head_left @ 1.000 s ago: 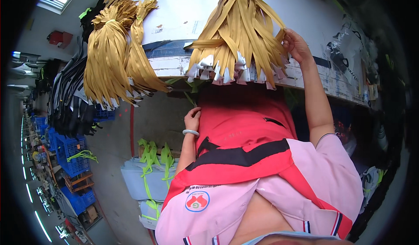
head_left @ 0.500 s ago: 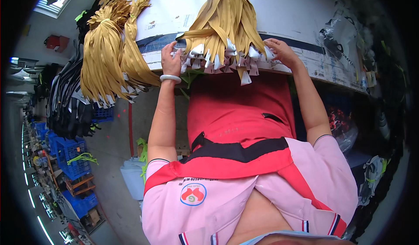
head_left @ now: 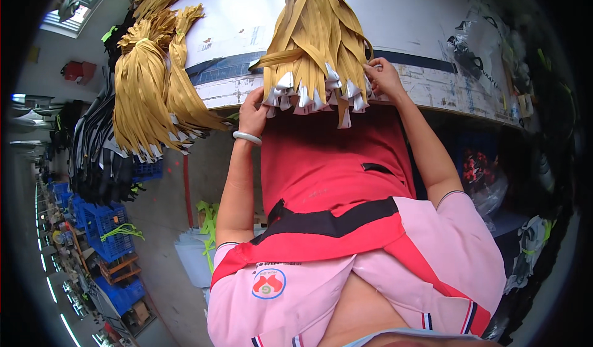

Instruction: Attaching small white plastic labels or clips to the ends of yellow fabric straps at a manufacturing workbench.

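Observation:
A thick bundle of long golden-yellow fabric strips (head_left: 318, 38) lies fanned out on the white table, its white-tipped ends hanging at the near edge. At the bundle's lower left, my left hand (head_left: 252, 113) has its fingers closed against the outermost strip ends; a white bangle circles that wrist. My right hand (head_left: 384, 79) pinches the strips at the bundle's right edge, a little above their white tips. Some of the fingertips are hidden behind the strips. One yellow strip sticks out sideways to the left across the bundle.
More yellow strip bundles (head_left: 145, 91) hang over the table's left end, with black strips (head_left: 92, 143) beside them. The white table (head_left: 420, 26) carries a dark band along its front and a clear plastic bag (head_left: 479, 54) on the right. Blue crates (head_left: 108, 229) stand on the floor at left.
My left hand has come down and right, from open beside the bundle to closed at its lower left. The right hand has shifted slightly left, and the strip ends are gathered closer together.

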The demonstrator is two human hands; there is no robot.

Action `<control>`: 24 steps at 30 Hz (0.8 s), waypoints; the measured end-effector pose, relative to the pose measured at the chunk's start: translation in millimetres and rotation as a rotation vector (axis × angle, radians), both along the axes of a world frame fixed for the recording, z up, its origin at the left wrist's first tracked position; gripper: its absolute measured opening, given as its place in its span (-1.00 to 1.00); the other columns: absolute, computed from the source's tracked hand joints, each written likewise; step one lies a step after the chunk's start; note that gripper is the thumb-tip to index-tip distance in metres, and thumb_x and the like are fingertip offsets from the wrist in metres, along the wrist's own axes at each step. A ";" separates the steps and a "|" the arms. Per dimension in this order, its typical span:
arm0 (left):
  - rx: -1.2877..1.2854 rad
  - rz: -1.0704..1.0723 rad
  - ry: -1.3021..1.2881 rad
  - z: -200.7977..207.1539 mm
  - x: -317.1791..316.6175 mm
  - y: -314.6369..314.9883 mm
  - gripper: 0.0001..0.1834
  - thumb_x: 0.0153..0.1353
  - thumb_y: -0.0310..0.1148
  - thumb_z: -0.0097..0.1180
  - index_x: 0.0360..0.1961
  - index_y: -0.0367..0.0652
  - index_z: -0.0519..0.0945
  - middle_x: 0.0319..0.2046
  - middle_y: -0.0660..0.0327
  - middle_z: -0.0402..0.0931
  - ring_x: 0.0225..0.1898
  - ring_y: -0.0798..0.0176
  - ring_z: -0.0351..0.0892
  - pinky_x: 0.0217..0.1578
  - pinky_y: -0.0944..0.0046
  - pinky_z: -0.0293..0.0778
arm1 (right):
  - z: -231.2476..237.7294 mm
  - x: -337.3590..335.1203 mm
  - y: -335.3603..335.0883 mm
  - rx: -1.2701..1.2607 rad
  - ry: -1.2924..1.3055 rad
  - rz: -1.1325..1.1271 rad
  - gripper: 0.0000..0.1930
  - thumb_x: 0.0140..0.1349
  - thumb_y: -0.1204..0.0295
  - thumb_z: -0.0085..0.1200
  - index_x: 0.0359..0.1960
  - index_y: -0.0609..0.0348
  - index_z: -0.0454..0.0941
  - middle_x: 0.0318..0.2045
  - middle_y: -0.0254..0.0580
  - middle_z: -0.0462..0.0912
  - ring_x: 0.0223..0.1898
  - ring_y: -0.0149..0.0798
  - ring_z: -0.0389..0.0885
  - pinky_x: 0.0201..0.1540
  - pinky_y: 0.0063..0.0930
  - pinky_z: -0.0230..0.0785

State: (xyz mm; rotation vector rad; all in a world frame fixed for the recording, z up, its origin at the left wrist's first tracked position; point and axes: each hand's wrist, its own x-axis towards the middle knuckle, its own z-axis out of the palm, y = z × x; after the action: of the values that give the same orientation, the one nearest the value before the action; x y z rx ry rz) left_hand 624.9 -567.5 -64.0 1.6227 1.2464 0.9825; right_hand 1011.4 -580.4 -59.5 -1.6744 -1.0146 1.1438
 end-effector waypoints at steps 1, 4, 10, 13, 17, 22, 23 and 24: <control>-0.003 -0.004 0.005 0.5 -3.2 -2.1 -0.65 0.21 -0.54 0.13 0.05 -0.26 0.57 -0.02 0.16 0.57 -0.05 0.23 0.60 0.01 0.28 0.48 | -2.7 -4.8 4.2 0.039 -0.080 -0.105 -0.61 0.22 0.23 0.26 -0.10 0.28 0.48 -0.58 -0.25 0.57 -0.72 -0.43 0.50 -0.73 -0.56 0.32; 0.066 0.051 0.078 8.3 -2.9 -18.8 -0.64 0.21 -0.56 0.16 0.06 -0.25 0.57 0.11 0.18 0.45 -0.08 0.33 0.59 -0.12 0.40 0.53 | -9.8 -1.0 5.7 0.063 -0.101 -0.170 -0.61 0.23 0.18 0.23 -0.17 0.30 0.49 -0.58 -0.26 0.58 -0.72 -0.46 0.51 -0.76 -0.55 0.30; 0.039 0.101 -0.028 -0.3 -29.0 -48.4 -0.68 0.25 -0.56 0.14 0.04 -0.24 0.59 0.08 0.23 0.45 -0.13 0.39 0.55 -0.14 0.44 0.50 | 18.6 26.3 3.1 0.022 0.139 0.151 -0.74 0.28 0.16 0.18 -0.32 0.08 0.62 -0.41 -0.46 0.60 -0.37 -0.61 0.52 -0.32 -0.75 0.36; -0.013 0.134 -0.077 3.1 -36.6 -54.2 -0.72 0.25 -0.58 0.12 -0.01 -0.25 0.62 0.02 0.23 0.49 -0.12 0.42 0.53 -0.10 0.42 0.48 | 38.8 61.3 -9.2 0.235 0.529 0.032 -0.81 0.35 0.29 0.11 -0.24 0.15 0.59 -0.39 -0.42 0.60 -0.36 -0.57 0.55 -0.25 -0.68 0.43; -0.027 0.122 -0.052 7.0 -32.9 -53.2 -0.76 0.25 -0.58 0.13 -0.06 -0.26 0.63 -0.07 0.21 0.56 -0.09 0.36 0.54 -0.07 0.37 0.47 | 50.9 77.6 -21.4 0.236 0.709 0.018 -0.79 0.39 0.27 0.07 -0.23 0.17 0.57 -0.33 -0.42 0.61 -0.33 -0.56 0.55 -0.20 -0.65 0.44; 0.188 0.067 0.041 28.3 1.2 -46.8 -0.81 0.24 -0.58 0.14 -0.13 -0.26 0.66 -0.11 0.19 0.57 -0.12 0.31 0.57 -0.09 0.37 0.48 | 15.1 67.0 -39.1 0.061 -0.122 0.165 -0.68 0.35 0.32 0.10 0.06 0.19 0.53 -0.26 -0.38 0.59 -0.25 -0.54 0.49 -0.16 -0.62 0.38; 0.186 0.077 0.048 30.9 4.0 -48.4 -0.81 0.24 -0.58 0.14 -0.13 -0.26 0.66 -0.11 0.19 0.57 -0.12 0.31 0.57 -0.09 0.37 0.48 | 13.5 59.0 -45.5 0.027 -0.233 0.128 -0.65 0.32 0.36 0.11 0.10 0.18 0.52 -0.24 -0.35 0.60 -0.23 -0.50 0.52 -0.14 -0.58 0.41; 0.181 0.079 0.079 36.6 8.5 -48.4 -0.82 0.23 -0.57 0.15 -0.14 -0.26 0.67 -0.11 0.19 0.57 -0.18 0.33 0.58 -0.13 0.38 0.49 | 11.1 58.3 -49.7 0.030 -0.226 0.136 -0.65 0.32 0.36 0.11 0.10 0.18 0.52 -0.24 -0.35 0.60 -0.23 -0.50 0.52 -0.14 -0.58 0.41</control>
State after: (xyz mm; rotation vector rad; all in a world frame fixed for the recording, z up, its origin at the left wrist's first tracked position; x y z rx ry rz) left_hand 633.4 -615.9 -27.4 1.7777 1.3148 1.1165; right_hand 1069.8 -630.1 -48.4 -1.7609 -1.2976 1.0356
